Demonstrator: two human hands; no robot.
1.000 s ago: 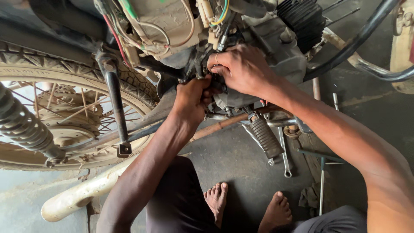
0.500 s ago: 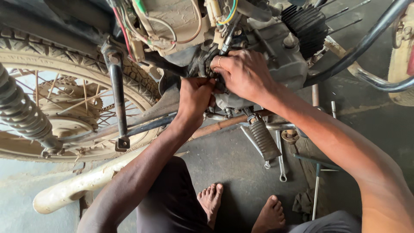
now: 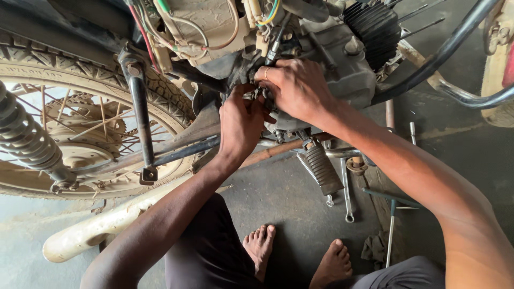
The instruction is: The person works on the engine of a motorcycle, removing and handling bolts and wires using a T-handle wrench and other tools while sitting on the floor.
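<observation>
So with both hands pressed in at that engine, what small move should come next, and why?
Probably hold steady with the right hand while the left hand works its fingers in at the dusty grey metal engine casing: both hands meet at one spot, and whatever they touch is hidden.

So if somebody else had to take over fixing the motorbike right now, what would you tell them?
Left hand: fingers pinched on a small part at the engine side, behind the wiring; what it grips is hidden.
Right hand: pressed on the same spot from above, ring on one finger.
Spanners lie on the floor by the footpeg, unused.
Done or left: cannot tell; the part is covered by both hands.
</observation>
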